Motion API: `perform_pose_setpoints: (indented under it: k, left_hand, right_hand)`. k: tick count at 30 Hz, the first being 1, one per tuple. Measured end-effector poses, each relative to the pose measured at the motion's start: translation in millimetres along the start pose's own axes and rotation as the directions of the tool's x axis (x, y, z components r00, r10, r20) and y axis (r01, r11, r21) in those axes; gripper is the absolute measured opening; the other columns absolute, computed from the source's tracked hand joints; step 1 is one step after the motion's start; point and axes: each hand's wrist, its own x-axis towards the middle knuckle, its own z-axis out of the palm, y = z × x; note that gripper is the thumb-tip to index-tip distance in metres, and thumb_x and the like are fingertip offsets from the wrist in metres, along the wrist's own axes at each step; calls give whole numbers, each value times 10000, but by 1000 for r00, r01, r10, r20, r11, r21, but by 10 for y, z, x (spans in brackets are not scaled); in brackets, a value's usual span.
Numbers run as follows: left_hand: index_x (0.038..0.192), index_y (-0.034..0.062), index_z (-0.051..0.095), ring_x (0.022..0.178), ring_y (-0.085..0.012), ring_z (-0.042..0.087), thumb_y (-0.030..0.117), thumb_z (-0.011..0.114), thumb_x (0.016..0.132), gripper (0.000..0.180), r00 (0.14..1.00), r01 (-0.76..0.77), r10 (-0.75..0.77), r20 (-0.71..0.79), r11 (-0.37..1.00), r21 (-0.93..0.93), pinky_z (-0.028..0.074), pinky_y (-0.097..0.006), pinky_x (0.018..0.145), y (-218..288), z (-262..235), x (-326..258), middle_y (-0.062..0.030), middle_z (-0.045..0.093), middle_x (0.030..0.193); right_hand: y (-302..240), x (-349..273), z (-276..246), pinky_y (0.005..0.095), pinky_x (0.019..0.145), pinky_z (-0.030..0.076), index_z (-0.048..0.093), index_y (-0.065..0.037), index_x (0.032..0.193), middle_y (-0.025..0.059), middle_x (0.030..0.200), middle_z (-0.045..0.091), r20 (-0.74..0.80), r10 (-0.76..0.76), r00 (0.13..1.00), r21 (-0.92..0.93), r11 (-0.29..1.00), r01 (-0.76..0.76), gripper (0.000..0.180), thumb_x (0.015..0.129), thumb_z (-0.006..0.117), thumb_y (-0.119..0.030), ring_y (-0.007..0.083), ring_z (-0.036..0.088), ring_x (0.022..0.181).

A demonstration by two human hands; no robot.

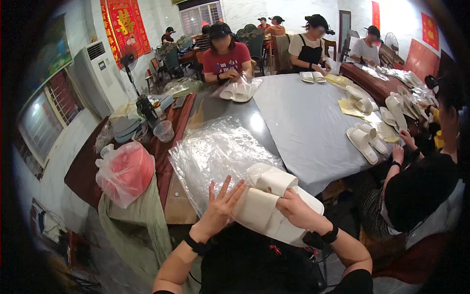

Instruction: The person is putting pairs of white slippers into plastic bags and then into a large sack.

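Slippers [259,209], a cream pair, lie at the lower centre of the frame, side by side and slightly overlapping, toes toward the left. The right hand [297,210] has its fingers curled in and grips the nearer one at the open edge of its strap. The left hand [219,208] is spread open, fingers pointing up, laid against the toe end of that slipper with nothing gripped. Clear bags [208,152] lie flat on the table [226,110], just above the left hand. At mid-left sits a red bundle [126,174] in thin plastic, with a cup [164,131] above it. At upper centre, a person in red [230,56] handles a bagged pair [240,90]. Toward the right, a loose pair [361,144] rests on grey cloth [303,117].
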Motion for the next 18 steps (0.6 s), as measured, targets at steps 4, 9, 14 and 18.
perform_pose_setpoints:
  k: [4, 9, 14, 18]
  left_hand:
    - [1634, 99, 244, 1575, -378, 183, -101, 640, 783, 959, 997, 20, -21, 69, 1000, 22, 154, -725, 1170, -46, 40, -80, -52, 260, 1704]
    - [1646, 119, 214, 1569, -390, 195, -132, 657, 737, 1041, 996, 31, -23, 91, 996, -85, 158, -742, 1153, 83, 84, -39, -50, 243, 1709]
    - [1634, 114, 254, 1571, -373, 202, -47, 587, 848, 869, 992, -121, 122, 12, 990, -74, 50, -708, 1203, 302, 282, -15, -39, 279, 1694]
    - [1591, 133, 364, 1570, -326, 225, 23, 534, 929, 692, 978, -183, 179, -103, 982, -36, 7, -697, 1210, 390, 298, -22, -13, 326, 1675]
  right_hand:
    - [76, -73, -20, 491, 1051, 385, 636, 12, 1028, 210, 1222, 562, 1, 75, 997, 22, 997, -75, 101, 936, 604, -15, 416, 470, 1213]
    - [8, -31, 20, 471, 1090, 368, 643, 18, 1066, 215, 1279, 554, -28, 62, 998, 103, 993, -59, 127, 956, 599, -29, 413, 457, 1250]
    - [9, 66, 178, 465, 1065, 386, 629, 16, 1109, 216, 1268, 557, -48, 57, 997, 71, 996, -54, 158, 963, 576, -14, 421, 467, 1225]
    - [-144, 89, 204, 497, 1020, 398, 609, 12, 1028, 218, 1193, 551, -125, 64, 990, -4, 998, -65, 120, 917, 568, 29, 442, 471, 1143]
